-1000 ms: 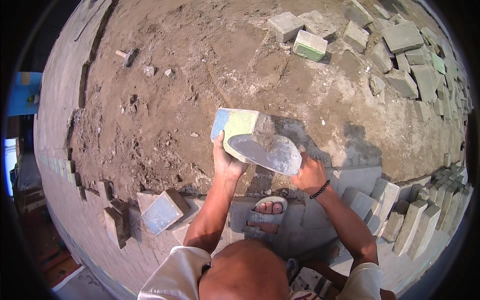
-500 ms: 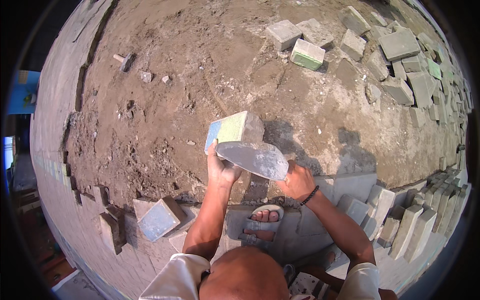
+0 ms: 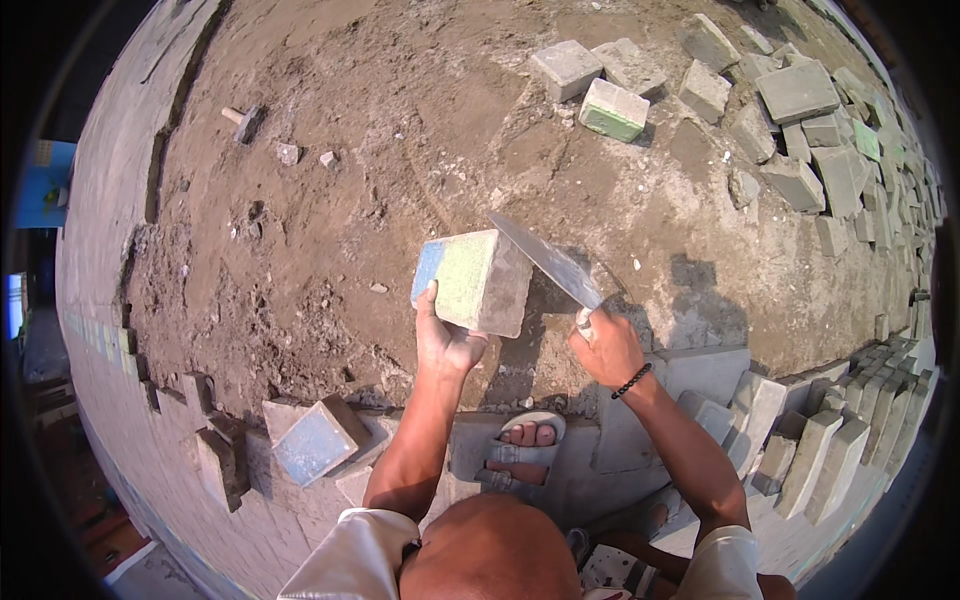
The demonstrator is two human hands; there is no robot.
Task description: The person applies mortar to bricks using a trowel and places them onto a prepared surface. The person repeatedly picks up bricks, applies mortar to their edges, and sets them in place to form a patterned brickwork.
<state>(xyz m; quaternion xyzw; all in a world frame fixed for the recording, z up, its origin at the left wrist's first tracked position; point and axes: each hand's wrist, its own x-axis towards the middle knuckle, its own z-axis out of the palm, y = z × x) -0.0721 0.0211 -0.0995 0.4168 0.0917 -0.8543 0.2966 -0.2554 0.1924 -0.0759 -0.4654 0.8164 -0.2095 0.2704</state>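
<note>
My left hand (image 3: 443, 338) grips a thick paver (image 3: 462, 270) from below, its thumb on the painted face, which is pale yellow-green with a blue strip on the left; the side facing right is bare grey concrete. In my right hand (image 3: 608, 346) is a metal trowel (image 3: 548, 258), held by its handle. The blade slants up and left, its tip at the paver's upper right edge; whether they touch I cannot tell.
Rough sandy ground (image 3: 330, 200) bears a hammer (image 3: 245, 124) and rubble. Loose pavers (image 3: 799, 91) are heaped upper right; others stand on edge (image 3: 810, 462) lower right. A blue-faced paver (image 3: 313, 446) lies lower left. A paved strip (image 3: 105, 210) runs along the left. My sandalled foot (image 3: 516, 455) shows below.
The trowel blade has swung up and right, from lying across the paver's lower face to slanting at its upper right edge. The paver has shifted slightly down and left since a second ago.
</note>
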